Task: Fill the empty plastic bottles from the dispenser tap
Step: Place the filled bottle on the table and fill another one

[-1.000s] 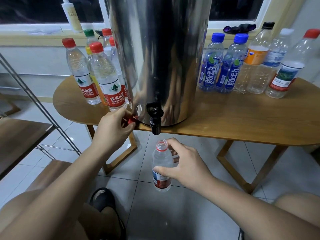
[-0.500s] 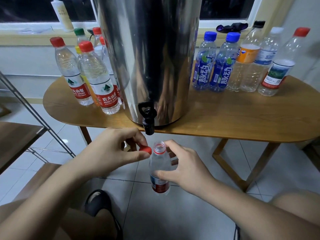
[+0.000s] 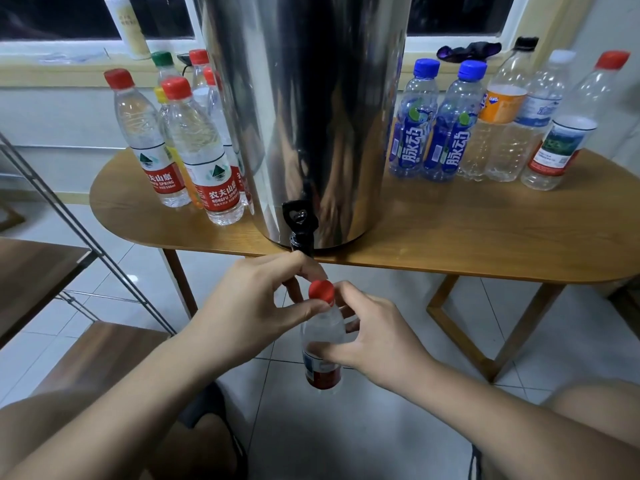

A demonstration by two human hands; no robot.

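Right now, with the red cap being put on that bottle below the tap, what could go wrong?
1. The bottle is held in the air over the tiled floor by the right hand alone. A slip while the left hand pinches the red cap could drop it or spill water.
2. The left hand is close below the tap; bumping its lever might run water onto the floor.
3. A crooked cap may leak.
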